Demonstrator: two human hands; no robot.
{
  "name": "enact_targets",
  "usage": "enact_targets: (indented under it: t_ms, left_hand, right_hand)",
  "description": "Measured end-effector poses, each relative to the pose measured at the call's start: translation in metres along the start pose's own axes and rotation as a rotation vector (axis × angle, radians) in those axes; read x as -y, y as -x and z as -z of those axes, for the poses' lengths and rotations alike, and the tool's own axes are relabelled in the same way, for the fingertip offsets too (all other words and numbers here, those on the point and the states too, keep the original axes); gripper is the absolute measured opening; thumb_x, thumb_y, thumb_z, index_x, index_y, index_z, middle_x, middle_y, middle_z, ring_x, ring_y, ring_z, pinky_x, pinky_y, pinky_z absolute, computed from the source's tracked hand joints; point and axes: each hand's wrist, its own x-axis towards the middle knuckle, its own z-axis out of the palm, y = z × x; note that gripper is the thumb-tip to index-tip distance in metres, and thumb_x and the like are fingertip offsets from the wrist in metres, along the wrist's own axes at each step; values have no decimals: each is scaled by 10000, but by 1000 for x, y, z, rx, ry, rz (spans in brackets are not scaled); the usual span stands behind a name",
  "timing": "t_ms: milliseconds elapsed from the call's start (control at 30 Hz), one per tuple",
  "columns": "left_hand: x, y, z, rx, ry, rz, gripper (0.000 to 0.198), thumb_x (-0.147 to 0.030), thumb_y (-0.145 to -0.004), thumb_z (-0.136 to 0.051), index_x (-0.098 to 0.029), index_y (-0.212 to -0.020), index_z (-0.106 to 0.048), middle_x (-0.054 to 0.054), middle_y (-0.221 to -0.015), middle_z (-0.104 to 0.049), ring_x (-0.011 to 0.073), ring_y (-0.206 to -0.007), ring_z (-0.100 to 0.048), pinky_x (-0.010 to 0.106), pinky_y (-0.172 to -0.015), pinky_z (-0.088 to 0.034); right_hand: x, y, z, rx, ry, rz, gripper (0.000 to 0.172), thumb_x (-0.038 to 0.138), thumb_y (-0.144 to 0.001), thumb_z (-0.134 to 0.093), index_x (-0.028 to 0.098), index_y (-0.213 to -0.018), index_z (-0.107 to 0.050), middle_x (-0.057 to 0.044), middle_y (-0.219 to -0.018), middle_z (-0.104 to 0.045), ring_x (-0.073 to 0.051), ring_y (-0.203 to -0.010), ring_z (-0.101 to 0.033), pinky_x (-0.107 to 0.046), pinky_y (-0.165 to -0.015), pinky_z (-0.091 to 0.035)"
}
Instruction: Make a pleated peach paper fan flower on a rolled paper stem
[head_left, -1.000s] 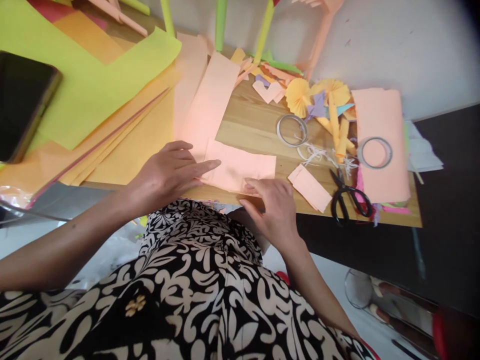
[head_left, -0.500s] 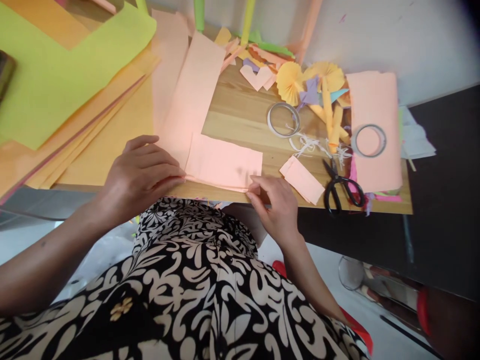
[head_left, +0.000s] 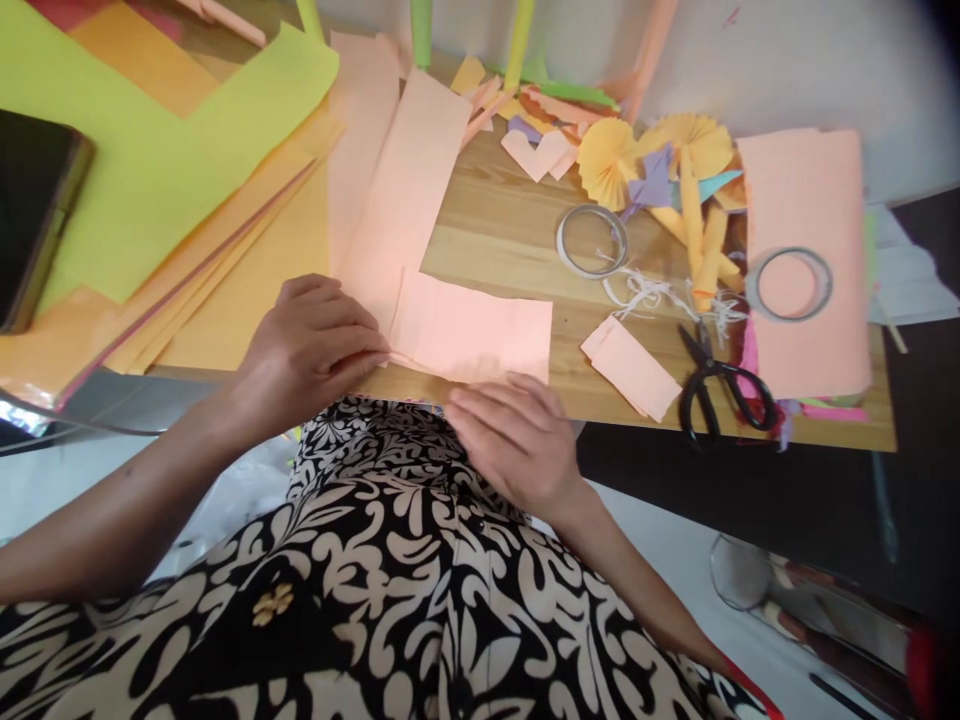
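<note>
A pink paper piece (head_left: 476, 325) lies at the front edge of the wooden table (head_left: 495, 225), with a narrow fold along its near side. My left hand (head_left: 319, 335) pinches the left end of that fold, thumb and fingers together. Fingers of my right hand (head_left: 517, 440) lie close together over the near edge of the same paper, right of its middle; its thumb is hidden. Long pink sheets (head_left: 409, 165) lie just behind my left hand. Small folded pink pieces (head_left: 631, 368) rest to the right of the paper.
Black scissors (head_left: 724, 385) and two tape rolls (head_left: 592, 242) lie on the right, by yellow paper fans (head_left: 611, 165) and a pink stack (head_left: 806, 200). Green sheets (head_left: 150, 150) and a phone (head_left: 37, 210) are on the left. Paper hearts (head_left: 536, 155) lie at the back.
My right hand has slid left along the near edge, its fingers now flatter over the paper. My left hand keeps its pinch. The view has shifted left, showing more of the phone.
</note>
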Motion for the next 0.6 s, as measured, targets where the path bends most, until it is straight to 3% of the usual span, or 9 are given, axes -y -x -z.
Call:
enact_targets:
  t_ms: [100, 233, 367, 600]
  left_hand:
    - [1, -1, 0, 4, -4, -13, 166, -271, -1001, -608, -253, -844, -657, 6, -842, -748, 183, -774, -658, 430, -870, -476]
    - [1, -1, 2, 35, -9, -2, 158, -274, -1004, -597, -268, -859, -657, 0, -864, -748, 191, -789, -664, 443, -881, -474]
    - [1, -2, 3, 42, -15, -6, 150, -277, -1016, -586, -271, -878, -644, -1, -874, -750, 196, -790, -666, 456, -875, -467]
    - [3, -2, 2, 25, -17, -38, 122, -267, -1012, -604, -267, -896, -642, 2, -854, -741, 194, -791, -661, 459, -862, -463]
  right_hand:
    - [7, -2, -10, 109, -40, 96, 340, 171, -996, -611, 269, -1314, -677, -4, -1390, -715, -152, -1357, -616, -389, -1190, -480]
    - [10, -3, -20, 185, 28, 94, 365, 178, -1021, -567, 169, -1379, -634, -71, -1474, -648, -188, -1430, -558, -411, -1243, -436]
    - [11, -3, -24, 168, 91, 83, 393, 220, -1015, -595, 84, -1383, -614, -123, -1471, -642, -230, -1413, -578, -424, -1251, -429]
    - [13, 1, -27, 161, 56, 14, 416, 233, -1032, -557, 101, -1426, -581, -141, -1475, -634, -223, -1457, -531, -453, -1252, -432]
